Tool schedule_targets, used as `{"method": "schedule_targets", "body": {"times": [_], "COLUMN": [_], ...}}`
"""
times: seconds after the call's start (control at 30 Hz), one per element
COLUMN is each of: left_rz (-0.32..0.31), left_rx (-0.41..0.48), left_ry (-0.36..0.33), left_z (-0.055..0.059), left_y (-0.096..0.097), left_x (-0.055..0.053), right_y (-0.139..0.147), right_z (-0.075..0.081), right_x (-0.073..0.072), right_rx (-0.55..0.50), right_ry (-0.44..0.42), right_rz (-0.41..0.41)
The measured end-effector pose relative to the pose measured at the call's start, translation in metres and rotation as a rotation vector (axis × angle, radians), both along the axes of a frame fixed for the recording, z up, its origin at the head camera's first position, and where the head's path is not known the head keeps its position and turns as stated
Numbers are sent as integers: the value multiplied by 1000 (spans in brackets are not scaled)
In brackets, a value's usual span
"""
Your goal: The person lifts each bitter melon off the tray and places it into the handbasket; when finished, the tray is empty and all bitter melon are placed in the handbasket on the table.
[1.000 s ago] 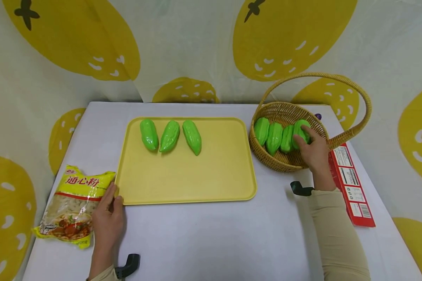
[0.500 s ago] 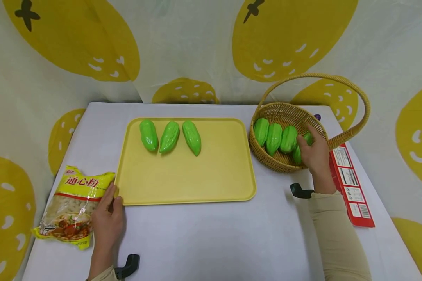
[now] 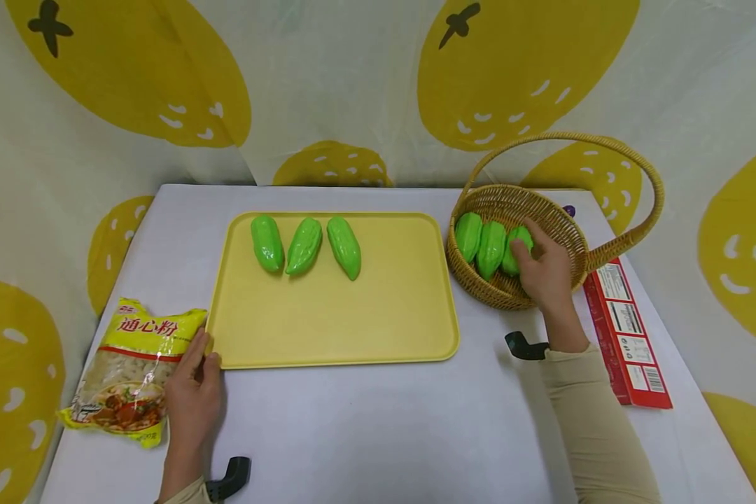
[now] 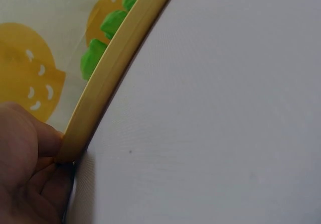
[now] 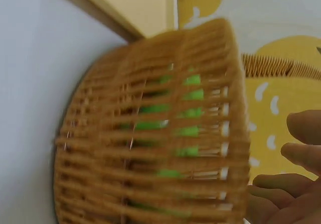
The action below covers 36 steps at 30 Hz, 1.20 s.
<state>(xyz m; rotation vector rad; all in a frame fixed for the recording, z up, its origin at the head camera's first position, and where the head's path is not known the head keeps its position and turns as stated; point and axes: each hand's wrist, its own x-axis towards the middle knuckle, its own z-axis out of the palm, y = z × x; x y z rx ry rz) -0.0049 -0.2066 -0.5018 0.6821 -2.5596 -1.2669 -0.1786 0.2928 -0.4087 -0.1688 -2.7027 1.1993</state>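
In the head view my left hand holds the near-left corner of the yellow tray, index finger along the left side and thumb at the front edge. The left wrist view shows fingers against the tray's rim. Three glossy green ridged toy vegetables lie in a row on the tray. My right hand reaches into the wicker basket, thumb and index finger beside a green toy vegetable. Two more stand left of it; the palm hides part of the basket. No object shows between the fingers in the right wrist view.
A yellow bag of macaroni lies left of the tray, against my left hand. Right of the basket is a red box. The basket's tall handle arches up to the right. A small purple thing sits behind the basket.
My right hand has moved left within the basket, from the rightmost green toy vegetable to the one beside it. The rightmost piece was lowered and is now hidden. The left hand stays put.
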Motion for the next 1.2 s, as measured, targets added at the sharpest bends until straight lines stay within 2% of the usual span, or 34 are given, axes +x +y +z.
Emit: {"method": "schedule_targets", "body": {"times": [0.2, 0.5, 0.77, 0.93, 1.2], "left_rz": [-11, -13, -3, -9, -21], "left_rx": [-1, -1, -4, 2, 10], "left_ry": [12, 17, 5, 11, 20], "left_z": [0, 0, -1, 1, 1], "left_y": [-1, -2, -1, -1, -2], "left_x": [2, 3, 2, 1, 1], "right_y": [-13, -29, -50, -65, -90], "right_z": [4, 5, 3, 2, -3], "right_x": [1, 2, -1, 1, -1], "right_rx": [-18, -130, -132, -202, -188], "right_ry": [4, 2, 32, -13, -55], "right_rz": [42, 139, 206, 254, 306]}}
